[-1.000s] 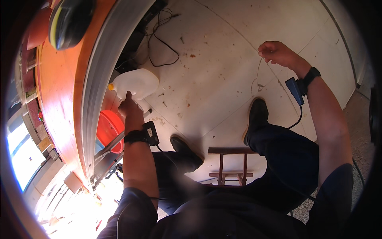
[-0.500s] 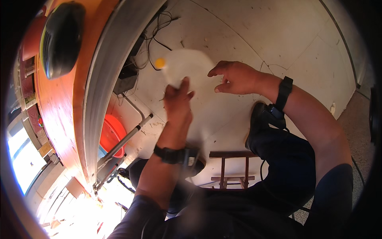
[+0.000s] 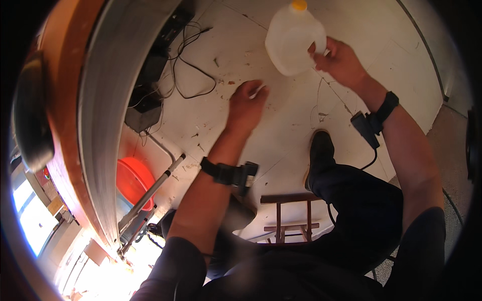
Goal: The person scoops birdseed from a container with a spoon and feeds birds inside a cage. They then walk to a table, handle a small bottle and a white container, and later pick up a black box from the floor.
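Note:
A translucent white plastic jug [image 3: 290,40] with a yellow cap hangs over the white tiled floor, gripped by its handle in my right hand [image 3: 337,59]. My left hand [image 3: 246,105] is lower and to the left, fingers loosely curled, with something small and white at its fingertips that I cannot make out. Both wrists carry black bands with small devices. A thin cord runs down the floor under the jug.
An orange and grey curved tabletop [image 3: 95,100] fills the left side. Under it lie black cables and a box [image 3: 150,85], a red bucket [image 3: 133,180] and a metal bar [image 3: 150,190]. A wooden stool [image 3: 291,215] stands by my black shoe [image 3: 319,150].
The jug went from my left hand near the table, up and right, into my right hand. My left hand let go and dropped below it.

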Tool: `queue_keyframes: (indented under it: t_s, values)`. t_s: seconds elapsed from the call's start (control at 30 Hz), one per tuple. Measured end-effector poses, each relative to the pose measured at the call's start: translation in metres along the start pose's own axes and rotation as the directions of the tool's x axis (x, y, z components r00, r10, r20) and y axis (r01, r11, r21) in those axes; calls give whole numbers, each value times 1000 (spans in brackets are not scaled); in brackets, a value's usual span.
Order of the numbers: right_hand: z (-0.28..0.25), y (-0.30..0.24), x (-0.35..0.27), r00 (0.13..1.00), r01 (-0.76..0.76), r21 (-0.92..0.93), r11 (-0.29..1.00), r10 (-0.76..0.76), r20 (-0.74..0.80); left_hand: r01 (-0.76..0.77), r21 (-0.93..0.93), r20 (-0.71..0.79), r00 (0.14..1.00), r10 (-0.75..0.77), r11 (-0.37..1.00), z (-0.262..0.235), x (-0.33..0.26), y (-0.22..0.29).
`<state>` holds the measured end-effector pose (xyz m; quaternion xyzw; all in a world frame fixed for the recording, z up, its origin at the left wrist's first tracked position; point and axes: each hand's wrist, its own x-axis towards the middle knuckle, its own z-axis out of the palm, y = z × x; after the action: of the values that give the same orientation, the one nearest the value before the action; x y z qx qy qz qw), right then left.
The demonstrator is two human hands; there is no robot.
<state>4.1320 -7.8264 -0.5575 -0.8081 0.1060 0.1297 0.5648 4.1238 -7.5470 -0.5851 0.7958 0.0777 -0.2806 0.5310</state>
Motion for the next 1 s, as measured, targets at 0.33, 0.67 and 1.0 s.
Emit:
queue_keyframes:
  t_s: [0.33, 0.67, 1.0]
  values:
    - [-85, 18, 38, 985, -16, -161, 987, -12, -170, -173, 804, 143, 985, 97, 570, -94, 52, -77]
    - [-81, 39, 37, 930, -241, 26, 970, 239, -280, -111, 865, 184, 977, -104, 489, -101, 79, -93]
    - [-93, 51, 23, 930, -296, -82, 952, 268, -250, -165, 909, 208, 975, -73, 382, -96, 87, -105]
